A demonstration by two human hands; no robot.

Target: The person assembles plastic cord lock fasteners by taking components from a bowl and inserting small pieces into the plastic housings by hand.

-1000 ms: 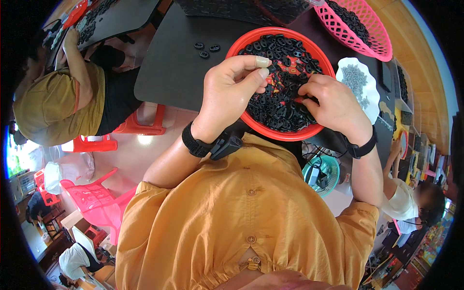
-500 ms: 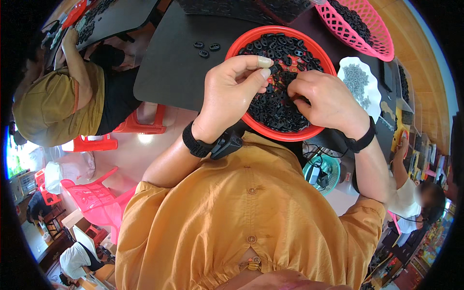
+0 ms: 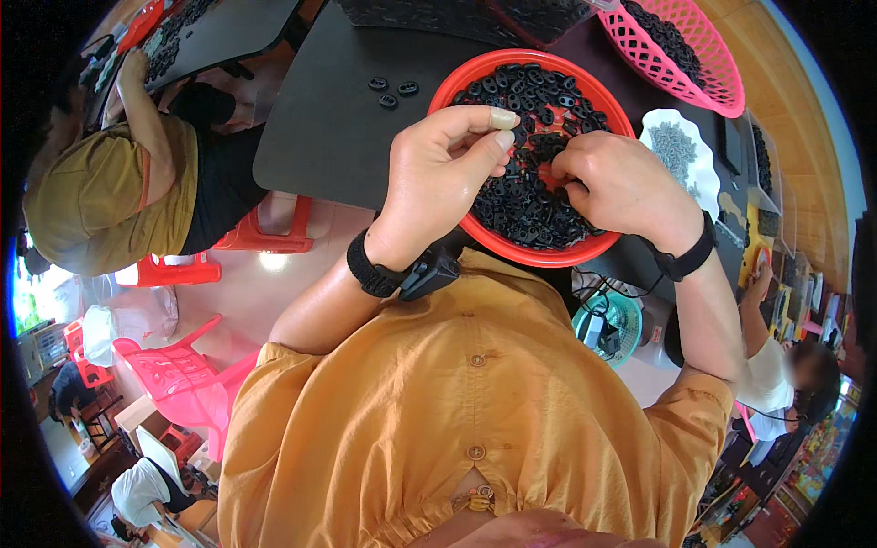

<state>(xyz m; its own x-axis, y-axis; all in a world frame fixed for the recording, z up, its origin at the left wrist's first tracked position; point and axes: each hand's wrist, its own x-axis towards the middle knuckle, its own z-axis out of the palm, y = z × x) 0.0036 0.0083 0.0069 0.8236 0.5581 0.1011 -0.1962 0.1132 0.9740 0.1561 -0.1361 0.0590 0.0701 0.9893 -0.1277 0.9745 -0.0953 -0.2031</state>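
A round red basin full of small black plastic parts stands at the table edge before me. Over its left side, my left hand pinches thumb and forefinger together, the forefinger tip wrapped in a pale band. Whether a part sits in that pinch cannot be made out against the black heap. My right hand reaches into the basin from the right with curled fingers touching the parts. Its fingertips are partly hidden, so what they hold does not show. Several similar oval pieces, with two holes each, lie on the dark table.
Right of the basin is a white scalloped dish of small grey pieces. Behind it stands a pink basket of black parts. A co-worker sits at another table on the left. Below are a red stool and pink chair.
My right hand has shifted slightly right within the basin, its fingers still curled. My left hand stays in almost the same place, still pinched.
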